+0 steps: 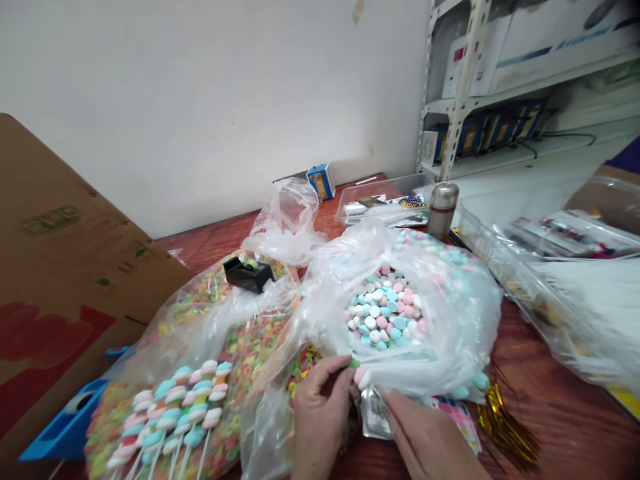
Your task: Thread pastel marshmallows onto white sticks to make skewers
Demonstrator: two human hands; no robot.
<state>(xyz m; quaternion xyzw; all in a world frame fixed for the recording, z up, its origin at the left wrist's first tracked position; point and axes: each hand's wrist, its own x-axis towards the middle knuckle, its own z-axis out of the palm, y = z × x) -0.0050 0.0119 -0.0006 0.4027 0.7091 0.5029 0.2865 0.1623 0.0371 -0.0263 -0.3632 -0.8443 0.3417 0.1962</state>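
Note:
My left hand [323, 410] is closed in a pinch, with a small green candy [355, 363] and a pink-and-white marshmallow [363, 378] at its fingertips. Any stick through them is hidden. Close by on the right, my right hand [430, 433] has its fingers together beside a shiny clear-and-silver packet [375, 415]; what they grip cannot be made out. Behind both hands, an open plastic bag [450, 333] shows pink, blue and white marshmallows [383, 310]. Finished-looking marshmallow skewers [175, 407] lie at left on a bag of colourful candy rings [250, 353].
A black tape dispenser [249, 273] sits on the ring bag. Gold twist ties [505, 423] lie at right, near a clear plastic bin [530, 313]. A cardboard box [65, 247] and blue tape dispenser [70, 420] stand left. A metal-capped bottle [442, 208] is behind.

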